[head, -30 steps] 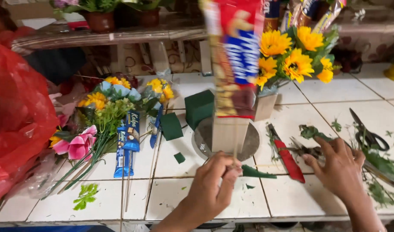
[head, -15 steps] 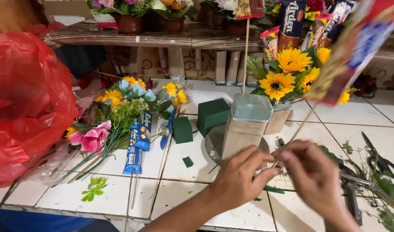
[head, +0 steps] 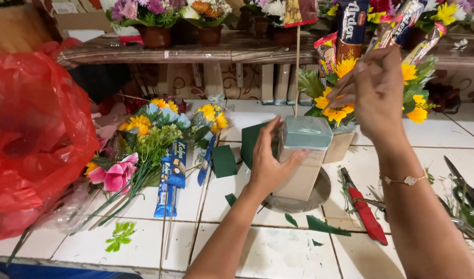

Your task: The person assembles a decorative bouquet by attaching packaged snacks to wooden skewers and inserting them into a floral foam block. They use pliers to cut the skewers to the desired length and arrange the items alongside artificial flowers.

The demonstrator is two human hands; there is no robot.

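My left hand (head: pixel 268 164) grips the side of a tall square vase (head: pixel 302 160) topped with grey-green floral foam, standing on a round metal plate (head: pixel 319 196). A thin wooden stick (head: pixel 297 67) with a snack packet on top stands upright in the foam. My right hand (head: pixel 374 93) is raised to the right of the stick, fingers pinched together near a snack packet in the sunflower arrangement (head: pixel 340 111) behind the vase; what it pinches is hidden.
A bunch of artificial flowers (head: pixel 149 137) and blue snack packets on sticks (head: pixel 171 175) lie at the left by a red plastic bag (head: pixel 35 139). Green foam blocks (head: pixel 224 160), a red-handled cutter (head: pixel 366 214) and scissors (head: pixel 462 181) lie on the white tiles. Potted flowers line the back shelf.
The stick with its packet now stands in the foam. My left hand moved up to grip the vase. My right hand rose from the table to the arrangement behind.
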